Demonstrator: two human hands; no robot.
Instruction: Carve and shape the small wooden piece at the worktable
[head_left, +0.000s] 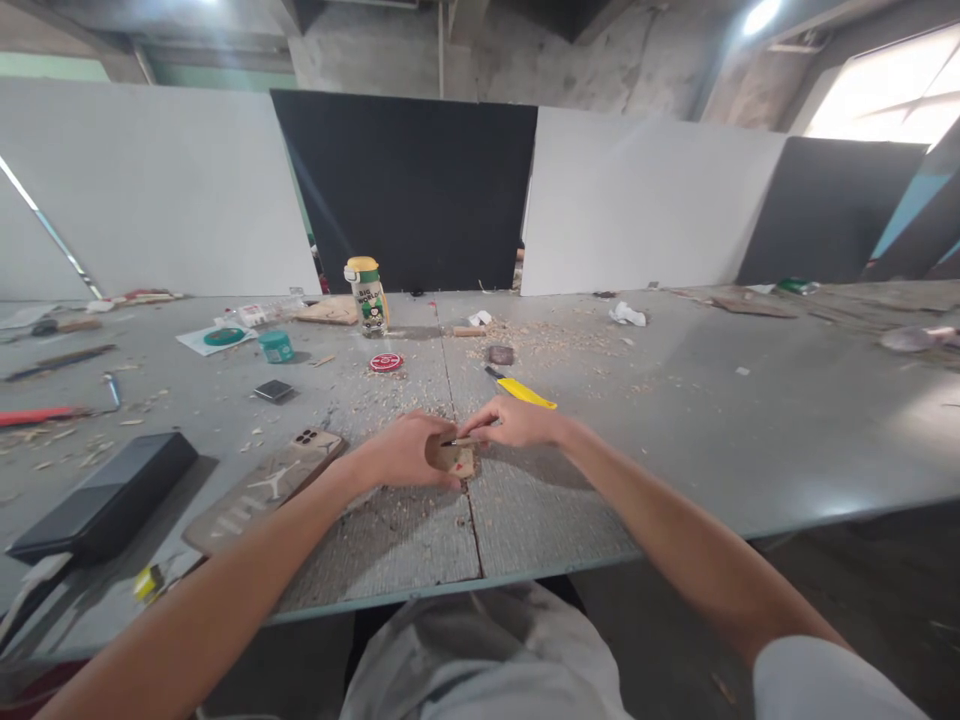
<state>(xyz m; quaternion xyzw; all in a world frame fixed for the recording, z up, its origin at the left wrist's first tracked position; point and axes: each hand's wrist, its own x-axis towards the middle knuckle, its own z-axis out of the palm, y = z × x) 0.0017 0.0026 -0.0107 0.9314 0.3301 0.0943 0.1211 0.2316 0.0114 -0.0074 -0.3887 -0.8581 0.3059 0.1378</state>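
Observation:
My left hand [405, 452] is curled around a small flat piece of wood [456, 462] with a red mark on it, pressed down on the table near the seam. In my right hand [511, 420] a thin carving tool [466, 441] with a light handle is pinched, its dark tip over the wood. Whether the tip cuts into the surface I cannot tell. Just beyond my right hand lies a yellow-handled knife [527, 392]. Wood chips are scattered around both hands.
Left of my hands lie a phone [319, 445] and a black power bank [105, 495]. Farther back are a yellow-lidded bottle [370, 300], a teal jar [276, 347], a red round lid [386, 362], a dark square item [274, 391] and a brown lump [500, 355].

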